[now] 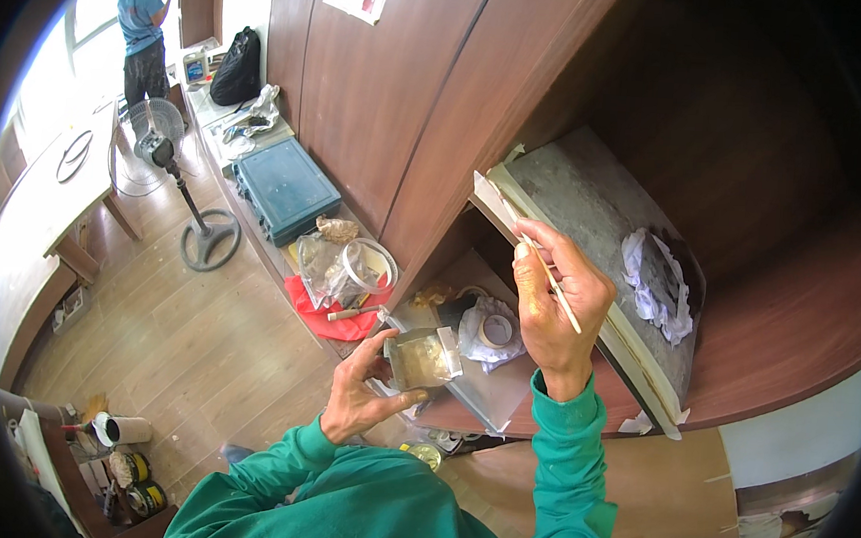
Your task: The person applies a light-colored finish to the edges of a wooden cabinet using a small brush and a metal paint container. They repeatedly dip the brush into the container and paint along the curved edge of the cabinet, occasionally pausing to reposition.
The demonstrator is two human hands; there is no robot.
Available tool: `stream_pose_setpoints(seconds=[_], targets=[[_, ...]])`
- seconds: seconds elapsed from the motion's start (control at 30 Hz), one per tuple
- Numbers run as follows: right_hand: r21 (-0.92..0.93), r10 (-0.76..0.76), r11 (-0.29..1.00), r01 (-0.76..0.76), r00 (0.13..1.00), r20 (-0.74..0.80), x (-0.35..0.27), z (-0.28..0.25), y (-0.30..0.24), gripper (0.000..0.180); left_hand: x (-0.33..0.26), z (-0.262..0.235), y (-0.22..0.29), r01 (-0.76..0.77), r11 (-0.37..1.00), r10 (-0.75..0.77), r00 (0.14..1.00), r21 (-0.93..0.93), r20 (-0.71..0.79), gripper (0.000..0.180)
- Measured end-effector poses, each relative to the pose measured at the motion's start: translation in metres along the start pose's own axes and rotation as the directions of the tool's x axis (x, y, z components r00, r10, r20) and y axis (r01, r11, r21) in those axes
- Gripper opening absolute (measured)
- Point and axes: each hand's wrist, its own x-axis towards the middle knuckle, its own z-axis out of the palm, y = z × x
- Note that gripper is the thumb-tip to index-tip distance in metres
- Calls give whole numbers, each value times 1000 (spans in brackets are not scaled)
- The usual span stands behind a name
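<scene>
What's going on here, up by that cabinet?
A person in green sleeves holds a thin brush in the right hand, its upper end at the masked front edge of a grey shelf inside a brown wooden cabinet. The left hand holds a small container below it. Another person stands far off by a window.

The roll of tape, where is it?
In the head view, the roll of tape lies on crumpled white plastic on the low shelf, just left of the right hand and up-right of the small container in the left hand.
</scene>
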Motion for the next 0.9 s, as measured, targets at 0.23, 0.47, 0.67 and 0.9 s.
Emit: stream_pose_setpoints(seconds=[0.23, 0.47, 0.67, 0.9], targets=[[-69, -8, 998, 9, 1000, 6, -5, -8, 4, 21, 0, 1, 1, 13, 1000, -13, 1000, 28, 19, 87], [-69, 84, 994, -88, 995, -50, -43, -57, -7, 21, 0, 4, 6, 1, 1000, -1, 999, 18, 41, 87], [174, 176, 971, -161, 982, -74, -122, -114, -33, 18, 4, 9, 19, 10, 998, -6, 998, -55, 67, 88], [242, 510, 831, -501, 860, 32, -207, -152, -24, 15, -2, 30, 24, 22, 998, -12, 984, -52, 178, 87]])
